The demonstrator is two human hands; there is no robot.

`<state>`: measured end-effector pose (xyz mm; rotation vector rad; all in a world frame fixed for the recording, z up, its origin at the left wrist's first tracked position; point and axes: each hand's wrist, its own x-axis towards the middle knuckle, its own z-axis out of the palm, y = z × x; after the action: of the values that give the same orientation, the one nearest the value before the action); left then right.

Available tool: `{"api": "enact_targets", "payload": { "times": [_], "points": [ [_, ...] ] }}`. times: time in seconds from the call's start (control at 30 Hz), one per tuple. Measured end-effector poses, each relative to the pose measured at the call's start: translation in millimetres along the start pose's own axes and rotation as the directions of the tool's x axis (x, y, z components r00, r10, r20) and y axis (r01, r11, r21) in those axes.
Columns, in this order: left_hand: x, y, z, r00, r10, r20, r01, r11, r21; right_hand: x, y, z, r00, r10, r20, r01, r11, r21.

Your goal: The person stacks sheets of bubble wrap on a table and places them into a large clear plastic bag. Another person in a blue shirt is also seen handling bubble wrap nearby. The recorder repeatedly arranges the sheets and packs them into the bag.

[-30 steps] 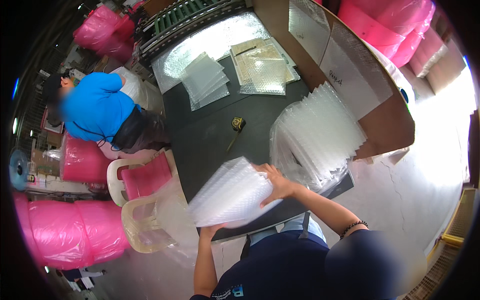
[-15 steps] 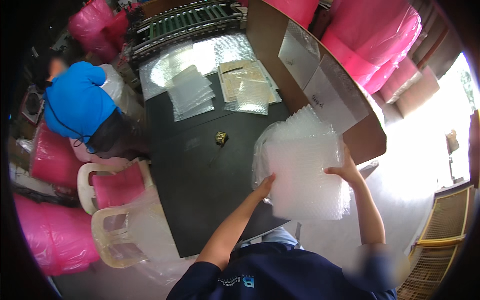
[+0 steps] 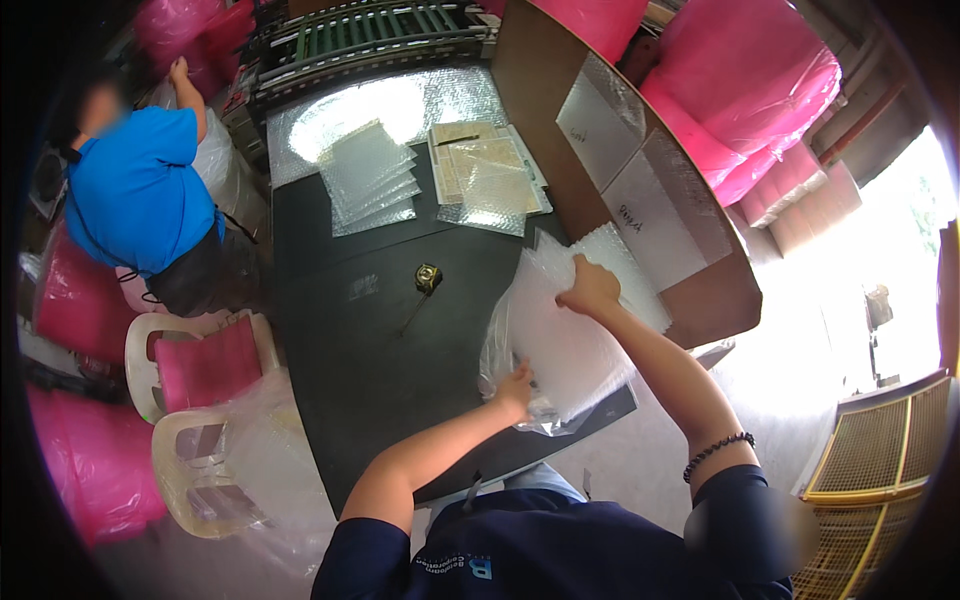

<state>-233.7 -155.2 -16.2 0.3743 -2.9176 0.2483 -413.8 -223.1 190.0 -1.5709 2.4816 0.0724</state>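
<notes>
A thick stack of clear bubble wrap sheets (image 3: 578, 345) leans at a slant over the table's right front corner. My right hand (image 3: 592, 288) grips its upper edge, thumb on the face turned to me. Low on the stack's left side, my left hand (image 3: 514, 392) is closed on the edge of a loose clear plastic bag (image 3: 497, 345), which shows beside and beneath the stack. How far the stack sits inside the bag I cannot tell. More bubble wrap (image 3: 632, 270) stands behind, against the brown board.
On the black table (image 3: 360, 400) lie a tape measure (image 3: 428, 277), fanned bubble wrap pouches (image 3: 368, 180) and papers with a pen (image 3: 470, 160). A brown partition (image 3: 700, 310) borders the right side. Left are white chairs (image 3: 200, 430) and a person in blue (image 3: 145, 200). Rollers (image 3: 370, 30) stand behind.
The stack has tilted and moved down to the table corner. My right hand went from its right side to its top edge; my left shifted slightly down and left. The co-worker raised an arm.
</notes>
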Motion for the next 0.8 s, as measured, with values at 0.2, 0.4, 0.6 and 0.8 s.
{"api": "enact_targets", "payload": {
  "times": [0.2, 0.4, 0.6, 0.8],
  "points": [
    [35, -5, -101, 0.887, 0.132, 0.443, 0.141, 0.836, -0.531, 19, -30, 24, 0.997, 0.06, -0.049, -0.058, 0.997, 0.041],
    [13, 40, -75, 0.923, 0.264, 0.28, -0.08, 0.843, -0.533, 37, -12, 23, 0.993, 0.092, -0.073, -0.086, 0.993, 0.08],
    [31, 10, -118, 0.975, -0.217, 0.037, 0.17, 0.635, -0.754, 4, 11, 74, 0.95, -0.126, -0.287, 0.162, 0.981, 0.106],
    [22, 0, -75, 0.297, -0.909, 0.294, 0.509, -0.11, -0.854, -61, 14, 85, 0.972, -0.139, -0.191, 0.155, 0.986, 0.069]
  ]
}}
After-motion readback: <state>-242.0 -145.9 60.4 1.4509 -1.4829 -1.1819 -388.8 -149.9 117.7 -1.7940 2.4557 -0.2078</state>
